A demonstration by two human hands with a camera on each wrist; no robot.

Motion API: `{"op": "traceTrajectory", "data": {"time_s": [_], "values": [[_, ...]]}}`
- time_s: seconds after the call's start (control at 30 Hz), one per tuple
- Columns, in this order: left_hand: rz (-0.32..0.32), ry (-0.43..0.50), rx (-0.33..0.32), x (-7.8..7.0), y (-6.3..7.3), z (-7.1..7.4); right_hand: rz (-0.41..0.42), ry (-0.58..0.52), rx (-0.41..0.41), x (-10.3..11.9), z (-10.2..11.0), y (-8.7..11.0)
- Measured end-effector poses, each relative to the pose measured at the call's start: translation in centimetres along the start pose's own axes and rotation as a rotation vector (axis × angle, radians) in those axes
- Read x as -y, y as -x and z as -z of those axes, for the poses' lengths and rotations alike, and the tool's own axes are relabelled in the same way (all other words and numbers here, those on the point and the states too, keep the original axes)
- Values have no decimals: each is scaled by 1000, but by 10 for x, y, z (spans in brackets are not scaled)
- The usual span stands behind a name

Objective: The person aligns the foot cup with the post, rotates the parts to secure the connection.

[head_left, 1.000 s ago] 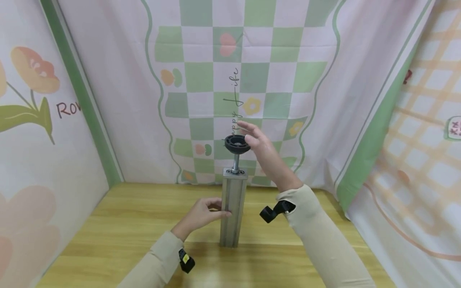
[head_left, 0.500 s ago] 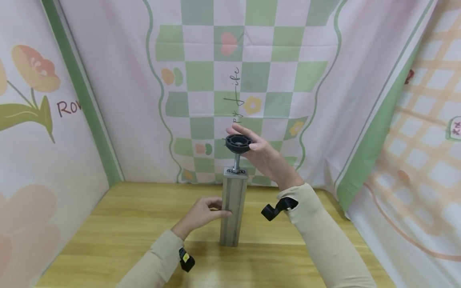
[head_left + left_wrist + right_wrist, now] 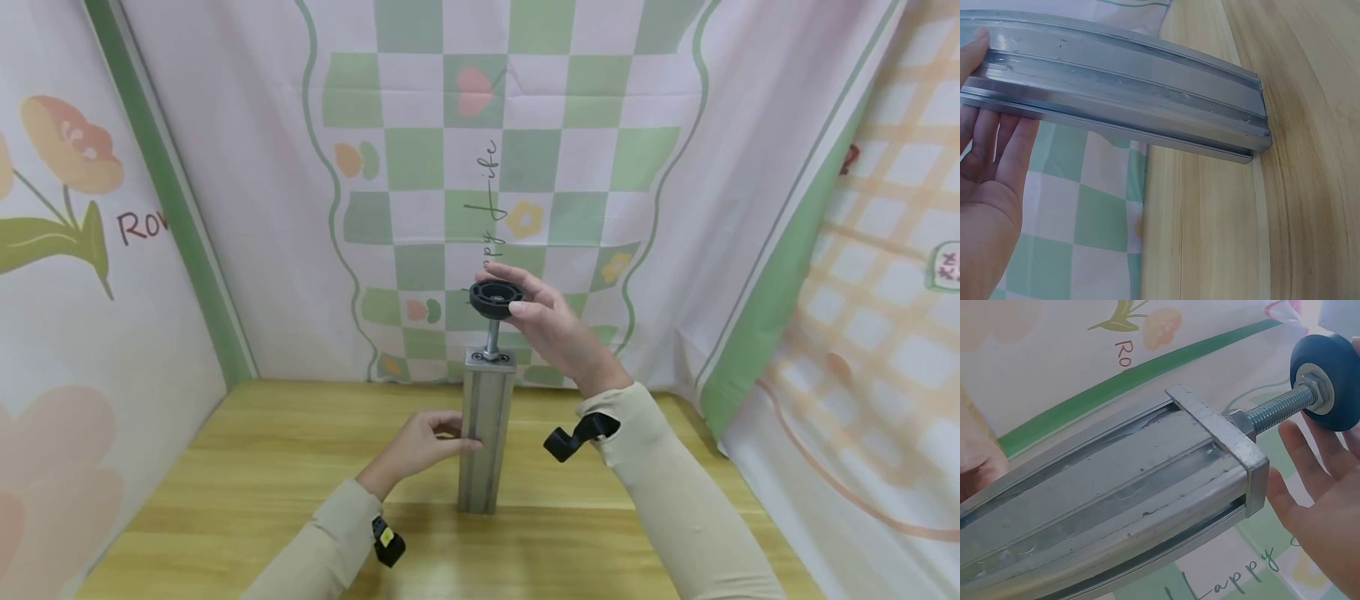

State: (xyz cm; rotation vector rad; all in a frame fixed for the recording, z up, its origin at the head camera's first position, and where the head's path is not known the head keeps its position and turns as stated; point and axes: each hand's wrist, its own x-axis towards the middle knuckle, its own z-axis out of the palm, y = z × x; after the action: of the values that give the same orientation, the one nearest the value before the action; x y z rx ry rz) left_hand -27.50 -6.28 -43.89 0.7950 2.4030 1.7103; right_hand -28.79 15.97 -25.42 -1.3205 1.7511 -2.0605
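An aluminium profile stands upright on the wooden table, slotted along its sides. A metal end plate caps its top, and from it a threaded bolt with nuts rises to a round black levelling foot. My left hand grips the profile about halfway up, thumb on the near face and fingers behind. In the left wrist view the profile's lower end meets the wood. My right hand holds the levelling foot by its right rim, thumb in front and fingers curving behind it.
The wooden table carries the profile near its middle. A checked fabric curtain hangs at the table's back edge. Printed cloths enclose the left and right sides. Each sleeve has a black wrist mount.
My right hand's fingers have come down and around the levelling foot's rim, and the thumb has shifted along its front edge. The left hand and profile have stayed in place.
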Motion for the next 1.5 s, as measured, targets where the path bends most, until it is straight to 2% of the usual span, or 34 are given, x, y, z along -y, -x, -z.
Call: {"op": "traceTrajectory", "data": {"time_s": [0.2, 0.33, 0.47, 0.7, 0.93, 1.07, 1.23, 1.37, 1.5], "values": [[-4, -4, -3, -1, 0, 0, -31, 94, -74, 2, -2, 2], [-6, -2, -1, -1, 0, 0, -38, 150, -89, 5, -5, 3], [-5, 13, 5, -2, 1, 0, -61, 256, -117, 10, -11, 3], [-6, 10, 2, -2, 2, 0, -127, 419, -248, 15, -22, -2], [-4, 5, 0, -1, 2, -1, -111, 456, -279, 15, -25, -3], [-5, 3, 0, 0, 2, -1, -95, 426, -244, 15, -23, -1], [1, 7, -3, 2, 1, -1, -83, 350, -94, 11, -12, 0], [0, 11, -7, 1, 2, -1, -96, 178, 41, 5, -3, -2], [5, 4, -5, 0, 2, -1, -89, 55, 105, 2, 1, -1]]}}
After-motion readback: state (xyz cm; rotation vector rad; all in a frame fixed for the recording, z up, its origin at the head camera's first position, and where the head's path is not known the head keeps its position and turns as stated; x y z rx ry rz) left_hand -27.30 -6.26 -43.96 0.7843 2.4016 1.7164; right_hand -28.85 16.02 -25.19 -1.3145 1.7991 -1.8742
